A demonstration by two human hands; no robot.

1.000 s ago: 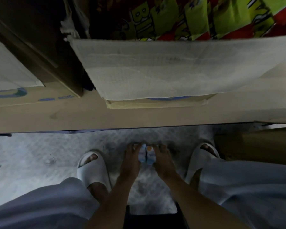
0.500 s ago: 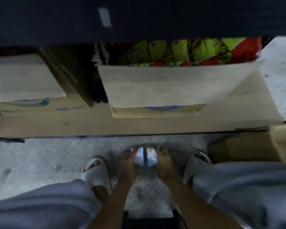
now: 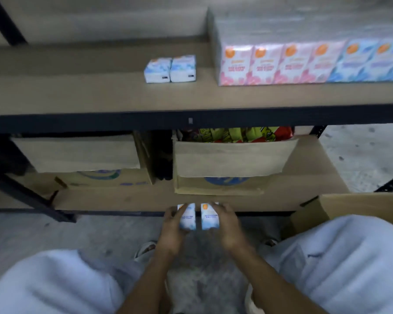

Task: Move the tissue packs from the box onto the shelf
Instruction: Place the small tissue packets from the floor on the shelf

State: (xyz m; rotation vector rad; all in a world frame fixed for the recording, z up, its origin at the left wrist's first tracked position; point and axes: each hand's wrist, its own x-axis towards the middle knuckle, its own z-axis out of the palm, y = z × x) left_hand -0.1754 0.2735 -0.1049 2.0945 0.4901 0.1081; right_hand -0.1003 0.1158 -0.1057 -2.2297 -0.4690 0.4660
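Hands low at six o'clock each grip one tissue pack: the left hand (image 3: 173,225) is wrapped around the left pack (image 3: 188,217), fingers over its top and outer side, and the right hand (image 3: 227,223) clasps the right pack (image 3: 209,216) the same way. The two packs stand upright, side by side with a narrow gap between them, in front of the lower shelf (image 3: 123,200). On the upper shelf (image 3: 100,96), toward twelve o'clock, two small blue-and-white packs (image 3: 170,68) sit touching each other. At one to two o'clock, a long row of pink and blue packs (image 3: 309,62) stands along the same shelf. A cardboard box (image 3: 359,205) lies on the floor at four o'clock, beside the person's right knee; its contents cannot be seen.
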